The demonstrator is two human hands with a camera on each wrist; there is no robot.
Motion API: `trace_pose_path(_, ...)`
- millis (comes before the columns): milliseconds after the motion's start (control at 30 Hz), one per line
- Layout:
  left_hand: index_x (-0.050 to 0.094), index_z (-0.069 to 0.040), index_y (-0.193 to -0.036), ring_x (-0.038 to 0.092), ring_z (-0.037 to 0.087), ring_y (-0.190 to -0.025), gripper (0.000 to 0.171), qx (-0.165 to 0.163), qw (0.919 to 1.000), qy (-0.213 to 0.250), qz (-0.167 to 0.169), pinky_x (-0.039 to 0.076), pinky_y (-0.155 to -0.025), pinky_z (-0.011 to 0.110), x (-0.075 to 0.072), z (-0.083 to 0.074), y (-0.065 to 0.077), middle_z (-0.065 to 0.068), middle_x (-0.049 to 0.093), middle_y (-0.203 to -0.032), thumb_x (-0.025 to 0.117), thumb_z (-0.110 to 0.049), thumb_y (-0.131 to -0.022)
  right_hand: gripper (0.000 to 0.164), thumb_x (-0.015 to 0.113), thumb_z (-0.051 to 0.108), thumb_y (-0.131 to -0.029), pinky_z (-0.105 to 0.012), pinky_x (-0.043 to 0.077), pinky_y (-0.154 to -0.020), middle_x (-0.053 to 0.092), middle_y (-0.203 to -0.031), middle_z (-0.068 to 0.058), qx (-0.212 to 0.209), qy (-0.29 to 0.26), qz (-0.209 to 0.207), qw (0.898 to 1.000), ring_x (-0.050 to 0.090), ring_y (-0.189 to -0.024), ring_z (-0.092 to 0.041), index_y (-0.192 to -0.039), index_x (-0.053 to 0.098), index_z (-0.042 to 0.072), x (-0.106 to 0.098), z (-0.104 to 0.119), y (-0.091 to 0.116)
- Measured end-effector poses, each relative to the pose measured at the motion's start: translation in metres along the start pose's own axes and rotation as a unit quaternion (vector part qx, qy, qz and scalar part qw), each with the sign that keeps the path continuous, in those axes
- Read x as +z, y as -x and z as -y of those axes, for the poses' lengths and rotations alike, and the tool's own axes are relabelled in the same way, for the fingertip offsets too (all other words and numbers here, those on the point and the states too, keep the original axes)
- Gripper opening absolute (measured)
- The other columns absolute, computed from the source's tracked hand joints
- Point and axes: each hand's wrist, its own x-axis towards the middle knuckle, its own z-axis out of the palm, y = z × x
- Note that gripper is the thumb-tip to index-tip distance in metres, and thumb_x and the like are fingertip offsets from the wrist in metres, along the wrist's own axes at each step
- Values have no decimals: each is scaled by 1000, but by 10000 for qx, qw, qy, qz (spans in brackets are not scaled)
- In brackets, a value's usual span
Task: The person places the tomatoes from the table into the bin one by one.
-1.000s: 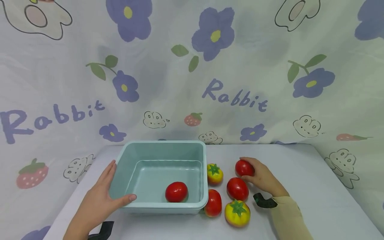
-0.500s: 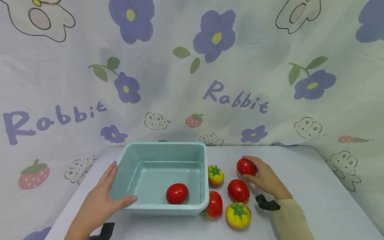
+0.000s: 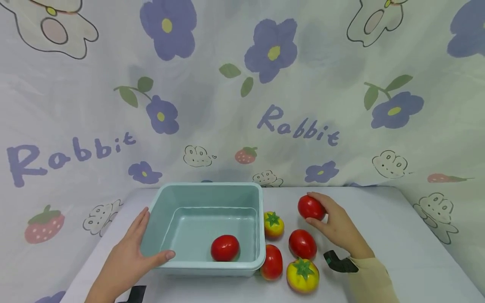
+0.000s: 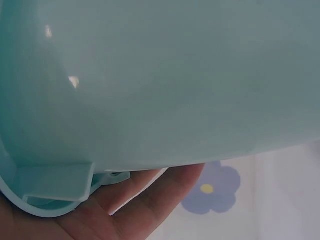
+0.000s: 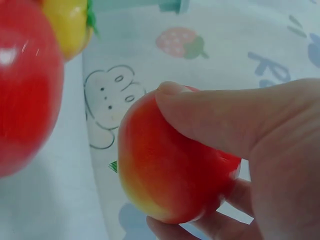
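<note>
My right hand [image 3: 338, 221] holds a red toy tomato [image 3: 311, 207] between thumb and fingers, just off the table. The right wrist view shows the thumb on one side of this tomato [image 5: 170, 160], whose skin turns yellow near a green leaf tip. My left hand [image 3: 123, 254] rests against the left front corner of a pale blue-green plastic tub [image 3: 212, 264], fingers straight along its side and thumb at the front rim. In the left wrist view the fingers [image 4: 155, 202] touch the tub's outside. One red tomato [image 3: 225, 248] lies inside the tub.
Right of the tub lie a yellow tomato with green leaves [image 3: 273, 224], a red one [image 3: 271, 262] against the tub wall, another red one [image 3: 302, 244] and a front yellow one [image 3: 302, 276]. A patterned cloth [image 3: 212, 105] hangs behind the white table [image 3: 409, 252].
My right hand has raised the red tomato slightly away from the one in front of it. The left hand keeps its place on the tub. The head view has tilted slightly upward.
</note>
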Motion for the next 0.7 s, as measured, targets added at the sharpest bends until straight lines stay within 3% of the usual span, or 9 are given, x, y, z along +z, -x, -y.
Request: trace_pose_path(700, 7, -1, -161, 39, 55, -134, 122, -74, 10000, -23, -14, 42, -91, 74, 1, 1, 3, 20, 11, -167, 76, -62, -80, 79, 86, 21, -81, -48, 57, -90, 55, -142, -12, -456, -91, -391, 9982, 60, -119, -30, -148, 45, 13, 1, 40, 5)
